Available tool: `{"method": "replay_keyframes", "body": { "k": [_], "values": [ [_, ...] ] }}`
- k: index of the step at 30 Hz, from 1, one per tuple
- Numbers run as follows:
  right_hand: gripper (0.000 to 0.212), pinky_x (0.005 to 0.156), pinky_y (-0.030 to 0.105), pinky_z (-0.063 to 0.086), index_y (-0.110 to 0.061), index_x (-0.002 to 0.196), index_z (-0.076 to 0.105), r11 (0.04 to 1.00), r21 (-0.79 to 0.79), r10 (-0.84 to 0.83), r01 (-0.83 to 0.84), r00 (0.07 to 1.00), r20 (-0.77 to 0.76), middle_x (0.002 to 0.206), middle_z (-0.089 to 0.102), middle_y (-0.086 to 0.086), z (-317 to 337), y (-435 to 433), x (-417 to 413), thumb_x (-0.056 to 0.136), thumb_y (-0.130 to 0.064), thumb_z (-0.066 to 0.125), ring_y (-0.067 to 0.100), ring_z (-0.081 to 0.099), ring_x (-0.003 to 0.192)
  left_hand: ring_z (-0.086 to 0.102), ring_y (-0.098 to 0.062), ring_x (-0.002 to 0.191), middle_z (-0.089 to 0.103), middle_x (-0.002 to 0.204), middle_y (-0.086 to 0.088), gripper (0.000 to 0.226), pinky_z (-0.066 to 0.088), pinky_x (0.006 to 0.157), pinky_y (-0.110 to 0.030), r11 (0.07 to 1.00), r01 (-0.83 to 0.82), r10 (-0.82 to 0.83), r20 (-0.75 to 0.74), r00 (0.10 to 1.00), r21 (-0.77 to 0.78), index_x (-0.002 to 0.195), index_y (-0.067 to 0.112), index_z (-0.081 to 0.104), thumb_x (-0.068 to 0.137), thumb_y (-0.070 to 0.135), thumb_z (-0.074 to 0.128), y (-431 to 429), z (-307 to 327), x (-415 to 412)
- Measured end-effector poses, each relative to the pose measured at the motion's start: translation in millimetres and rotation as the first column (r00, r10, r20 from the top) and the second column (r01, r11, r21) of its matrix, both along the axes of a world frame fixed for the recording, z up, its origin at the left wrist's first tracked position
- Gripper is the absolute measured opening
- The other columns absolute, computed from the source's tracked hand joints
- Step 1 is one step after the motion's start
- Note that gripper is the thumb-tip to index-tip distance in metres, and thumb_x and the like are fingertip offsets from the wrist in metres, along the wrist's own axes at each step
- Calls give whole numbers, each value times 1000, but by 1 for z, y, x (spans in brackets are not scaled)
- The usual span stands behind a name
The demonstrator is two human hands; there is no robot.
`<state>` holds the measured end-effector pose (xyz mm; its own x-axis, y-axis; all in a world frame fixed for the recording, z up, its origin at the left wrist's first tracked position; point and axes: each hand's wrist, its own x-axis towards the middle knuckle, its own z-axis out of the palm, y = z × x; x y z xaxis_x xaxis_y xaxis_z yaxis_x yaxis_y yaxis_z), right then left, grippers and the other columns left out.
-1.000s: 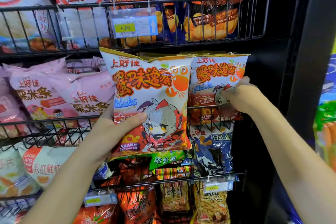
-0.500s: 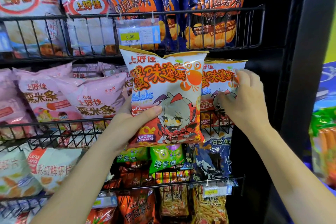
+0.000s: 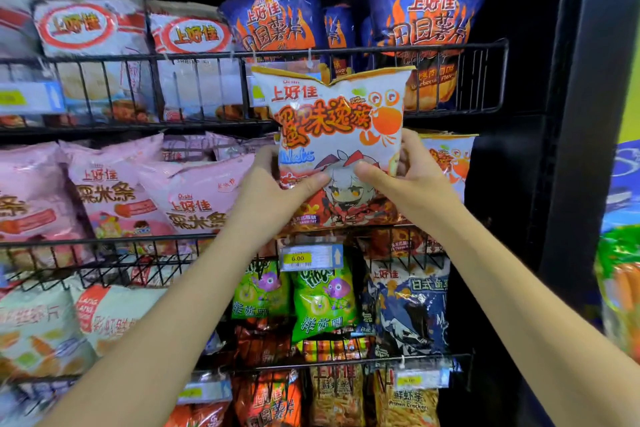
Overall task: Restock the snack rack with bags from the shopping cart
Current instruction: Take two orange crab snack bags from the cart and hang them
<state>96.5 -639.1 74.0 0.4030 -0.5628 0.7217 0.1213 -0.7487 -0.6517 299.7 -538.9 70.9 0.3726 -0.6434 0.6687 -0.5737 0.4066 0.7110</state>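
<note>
Both hands hold one crab snack bag [image 3: 339, 135] up in front of the snack rack [image 3: 485, 45]. The left hand [image 3: 277, 191] grips its left side and the right hand [image 3: 408, 184] grips its right side. The two thumbs press on the front. The other fingers go behind the bag, so they are hidden.

The bag is upright, in front of the middle shelf. Its top edge covers part of the top shelf's wire rail and a small tag there. Its bottom corners are behind the hands. I cannot tell if the bag touches the rack.

A second crab bag [image 3: 450, 163] stands on the middle shelf just to the right. Most of it is hidden by the right hand and the held bag.

Pink bags [image 3: 194, 198] sit to the left, and the ones at the far left are cut off. Blue bags [image 3: 429, 14] with flames stand on the top shelf, with white bags [image 3: 90, 31] beside them.

Under the held bag hangs a yellow price tag [image 3: 311, 257] that reads 6.00. Green bags [image 3: 323, 302] are below it. The tags lower down are too blurry to read. At the far right edge, something green and orange [image 3: 620, 274] is blurry and cut off.
</note>
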Motion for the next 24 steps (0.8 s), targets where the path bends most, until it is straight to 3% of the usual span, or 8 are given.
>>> {"method": "replay_keyframes", "body": {
  "k": [3, 6, 9, 13, 17, 20, 22, 24],
  "values": [
    [54, 94, 30, 55, -28, 133, 48, 999, -1, -33, 33, 998, 50, 124, 68, -5, -7, -8, 10, 89, -27, 80, 8, 66, 115, 69, 0, 105, 74, 113, 14, 51, 54, 97, -29, 991, -68, 74, 44, 996, -117, 123, 31, 61, 80, 28, 88, -10, -6, 0],
    [59, 102, 38, 53, -24, 136, 47, 999, 0, -40, 40, 998, 49, 130, 65, -4, -12, -16, 19, 88, -25, 81, 10, 63, 121, 66, 0, 107, 71, 118, 11, 52, 51, 96, -22, 984, -100, 112, 72, 991, -146, 126, 32, 58, 83, 21, 85, -13, -7, 1],
    [59, 99, 33, 55, -19, 138, 47, 999, 15, -35, 34, 999, 13, 125, 67, -4, -15, -19, 27, 89, -21, 80, 7, 65, 117, 61, 1, 107, 67, 122, 14, 55, 47, 90, -14, 991, -122, 126, 91, 988, -52, 132, 35, 50, 88, 26, 81, -11, -12, 3],
    [53, 76, 16, 50, -21, 135, 48, 996, -7, -85, 84, 992, -91, 105, 64, -13, -26, -20, 31, 91, -28, 77, -8, 60, 83, 59, 7, 103, 64, 125, 14, 49, 44, 89, -10, 991, -120, 107, 200, 974, 54, 134, 35, 40, 97, 31, 71, -8, -21, 7],
    [52, 87, 41, 54, -26, 130, 44, 983, 0, -178, 184, 954, -242, 114, 66, 11, -32, -21, 35, 91, -47, 72, 24, 64, 100, 58, -17, 123, 52, 144, 10, 74, 44, 100, -28, 965, -129, 66, 262, 963, 228, 161, 22, 9, 105, 49, 49, -9, -27, 14],
    [52, 69, 31, 55, -20, 124, 41, 976, -13, -209, 218, 914, -347, 97, 64, 7, -29, -23, 41, 92, -51, 69, 18, 64, 86, 58, -30, 129, 51, 153, -8, 76, 46, 106, -38, 940, -191, 103, 298, 949, 282, 160, 20, 5, 105, 52, 46, -18, -30, 21],
    [57, 52, 20, 38, -14, 124, 39, 961, -30, -262, 274, 876, -405, 80, 52, -4, -27, -23, 44, 93, -53, 67, 6, 53, 67, 60, -36, 125, 48, 155, -14, 81, 47, 104, -40, 916, -225, 115, 320, 940, 331, 162, 17, -1, 106, 52, 44, -23, -27, 21],
    [68, 50, 21, 34, -8, 133, 35, 952, -10, -279, 307, 849, -448, 76, 49, -4, -25, -27, 47, 94, -54, 65, 7, 50, 64, 64, -39, 118, 50, 152, -18, 86, 51, 98, -40, 895, -246, 114, 344, 932, 371, 162, 17, -10, 106, 54, 42, -28, -25, 23]
  ]
}}
